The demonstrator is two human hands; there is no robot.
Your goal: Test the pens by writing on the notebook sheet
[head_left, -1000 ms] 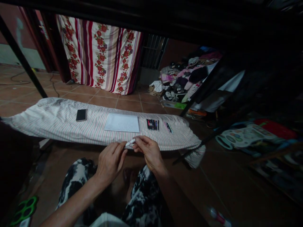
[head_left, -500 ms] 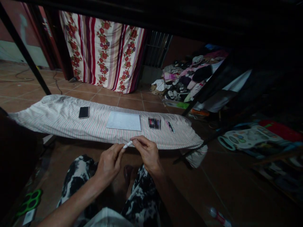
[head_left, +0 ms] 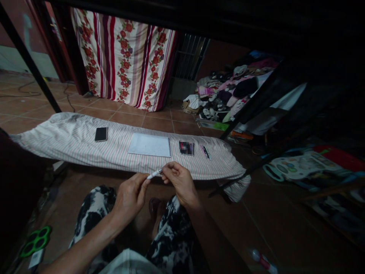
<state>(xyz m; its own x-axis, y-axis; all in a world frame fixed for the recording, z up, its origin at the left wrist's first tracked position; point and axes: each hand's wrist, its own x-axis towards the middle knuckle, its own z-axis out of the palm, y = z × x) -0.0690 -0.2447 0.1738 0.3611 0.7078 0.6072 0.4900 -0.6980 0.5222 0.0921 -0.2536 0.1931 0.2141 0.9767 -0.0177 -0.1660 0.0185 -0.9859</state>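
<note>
At the near edge of the low table (head_left: 76,146) draped in pale striped cloth, the left hand (head_left: 129,195) grips the lower end of a slim white tubular pen (head_left: 154,174) between thumb and fingers. The pen lies between the two hands, its long axis slanting up and away to the right, toward the right fingertips. Beyond it rests a white spiral-bound notebook (head_left: 149,144). The right hand (head_left: 181,182) pinches the pen's far end, so neither hand is clearly nearer.
</note>
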